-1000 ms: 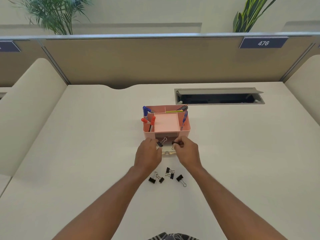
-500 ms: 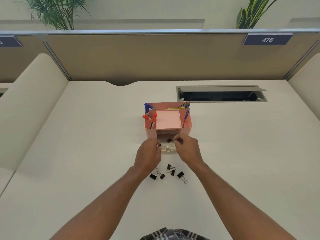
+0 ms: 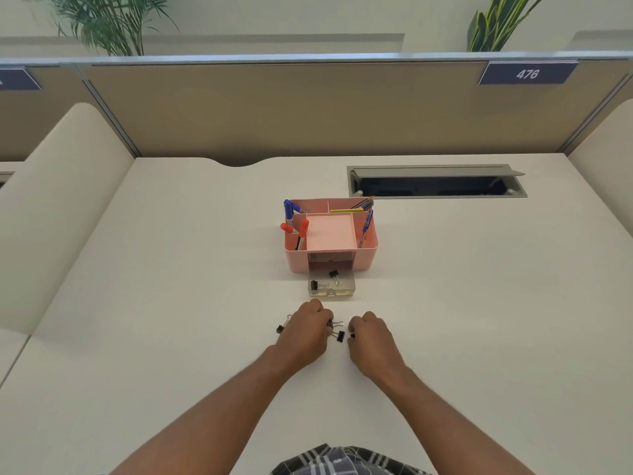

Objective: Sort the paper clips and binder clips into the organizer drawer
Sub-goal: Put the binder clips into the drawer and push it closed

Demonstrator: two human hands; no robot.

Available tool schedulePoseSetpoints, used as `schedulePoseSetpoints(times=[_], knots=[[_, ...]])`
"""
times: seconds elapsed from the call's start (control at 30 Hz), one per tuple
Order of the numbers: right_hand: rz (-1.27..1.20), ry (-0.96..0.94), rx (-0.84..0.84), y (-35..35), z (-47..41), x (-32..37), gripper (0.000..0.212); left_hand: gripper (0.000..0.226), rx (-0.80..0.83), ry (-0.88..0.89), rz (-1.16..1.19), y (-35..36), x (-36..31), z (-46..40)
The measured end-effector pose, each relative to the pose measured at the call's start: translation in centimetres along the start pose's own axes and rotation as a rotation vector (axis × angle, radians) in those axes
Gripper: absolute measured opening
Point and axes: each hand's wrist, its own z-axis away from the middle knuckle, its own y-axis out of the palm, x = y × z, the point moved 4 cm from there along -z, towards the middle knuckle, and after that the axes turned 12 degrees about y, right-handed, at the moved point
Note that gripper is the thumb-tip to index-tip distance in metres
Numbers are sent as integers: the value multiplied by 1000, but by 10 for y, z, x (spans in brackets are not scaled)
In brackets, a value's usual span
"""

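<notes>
Your left hand [image 3: 305, 329] curls over binder clips [image 3: 337, 330] on the desk [image 3: 171, 303] — whether it grips one, you cannot tell. Your right hand [image 3: 368, 334] pinches a black clip [image 3: 352, 335]. Two clips [image 3: 317, 286] lie in the open drawer [image 3: 344, 292] of the organizer [image 3: 366, 258].

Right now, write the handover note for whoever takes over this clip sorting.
Left hand: down on the desk, fingers curled at a binder clip; a firm grip can't be confirmed.
Right hand: curled over another clip, mostly hidden.
Drawer of the pink organizer is pulled open.
Done: two binder clips lie in it, and.
Left: the clips by the hands, one between them, one at far left. No paper clips visible. Drawer not yet closed.
</notes>
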Motion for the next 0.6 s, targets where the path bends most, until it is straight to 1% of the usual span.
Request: schedulePoseSetpoints(times=[0.07, 0.13, 0.3, 0.37, 0.47, 0.6], knots=[[-16, -8, -18, 0, -3, 0, 21, 16, -17, -16, -1, -1, 1, 0], [-103, -15, -38, -5, -7, 2, 22, 17, -70, -30, 10, -6, 2, 1], [-510, -40, -167, -43, -23, 16, 12, 14, -285, -59, 12, -36, 3, -10], [-605, -49, -213, -58, -33, 25, 11, 12, -330, -86, 16, -49, 5, -20], [-662, -12, -232, -72, -49, 36, 9, 12, -332, -149, 12, -59, 11, -33], [-642, 62, -189, -71, -65, 44, 7, 10, -303, -183, -27, -62, 16, -43]])
